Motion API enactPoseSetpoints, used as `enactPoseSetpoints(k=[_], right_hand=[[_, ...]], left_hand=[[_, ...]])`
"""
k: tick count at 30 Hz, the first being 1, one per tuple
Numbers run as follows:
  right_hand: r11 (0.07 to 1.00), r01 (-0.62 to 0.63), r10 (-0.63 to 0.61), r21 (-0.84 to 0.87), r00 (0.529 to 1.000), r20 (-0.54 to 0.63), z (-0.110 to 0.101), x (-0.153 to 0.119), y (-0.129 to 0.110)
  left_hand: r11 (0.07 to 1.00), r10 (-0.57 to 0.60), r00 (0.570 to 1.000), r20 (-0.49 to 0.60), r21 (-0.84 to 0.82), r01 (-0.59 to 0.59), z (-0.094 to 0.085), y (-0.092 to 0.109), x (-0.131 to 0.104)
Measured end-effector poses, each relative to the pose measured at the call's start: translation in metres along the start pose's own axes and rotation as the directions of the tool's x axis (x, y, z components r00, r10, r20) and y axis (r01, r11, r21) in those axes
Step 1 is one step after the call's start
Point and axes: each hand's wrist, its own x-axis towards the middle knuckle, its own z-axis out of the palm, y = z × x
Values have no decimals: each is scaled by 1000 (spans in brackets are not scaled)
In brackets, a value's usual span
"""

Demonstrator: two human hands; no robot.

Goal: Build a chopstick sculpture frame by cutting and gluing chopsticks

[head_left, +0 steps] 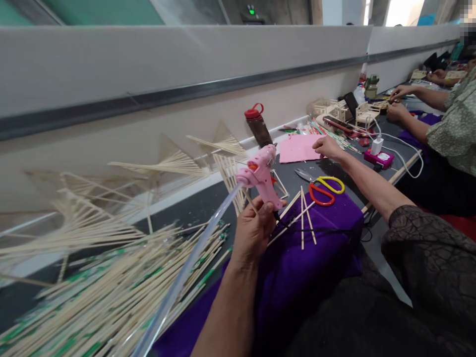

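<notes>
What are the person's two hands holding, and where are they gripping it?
The left hand holds a pink glue gun by its handle. The right hand holds nothing, resting fingers on a pink sheet.

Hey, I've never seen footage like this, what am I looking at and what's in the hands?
This is one picture from a camera worn on a person's head, looking down at their own two bare hands. The left hand grips a pink glue gun with a clear glue stick trailing from its back. The right hand reaches out to a pink sheet; it appears to rest on it. On the dark table lie many thin wooden sticks, scissors and a purple cloth. Another person's hands work farther along.
</notes>
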Motion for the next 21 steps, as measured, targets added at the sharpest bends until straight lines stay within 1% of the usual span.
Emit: enactPoseSetpoints(k=[3,5,8,10,11,12,14,15,16,17,19,20,21], right_hand=[[985,100,-102,-139,995,-10,4,-9,-2],[969,141,-144,-202,990,-3,9,-17,-5],[949,159,-172,-270,985,-25,14,-29,-12],[944,164,-183,-284,982,-41,14,-37,-17],[953,172,-185,-250,982,-32,13,-40,-19],[967,183,-187,-177,982,-5,12,-43,-22],[981,192,-194,37,977,92,9,-49,-25],[978,178,-193,106,971,144,8,-52,-27],[980,168,-184,107,968,168,8,-55,-29],[984,174,-179,45,971,157,8,-58,-30],[966,221,-214,-138,975,61,10,-66,-35],[948,265,-267,-175,964,10,13,-73,-39],[935,324,-331,-147,943,-30,15,-81,-43]], left_hand=[[1000,-9,1000,-3,0,9,1,0,0],[1000,-17,1000,-8,-4,17,2,0,0],[1000,-29,1000,-9,-11,29,3,0,0],[999,-33,999,-9,-17,33,2,-1,1],[999,-36,999,-5,-19,35,1,-2,1],[999,-36,999,1,-22,36,1,-3,2],[999,-32,999,16,-24,33,0,-4,2],[999,-29,999,21,-25,29,0,-5,2],[999,-24,999,21,-26,24,0,-5,2],[999,-19,1000,18,-26,20,1,-5,2],[1000,-14,1000,6,-23,14,2,-4,1],[1000,-10,1000,-1,-18,10,4,-4,1],[1000,-2,1000,-11,-12,2,5,-3,0]])
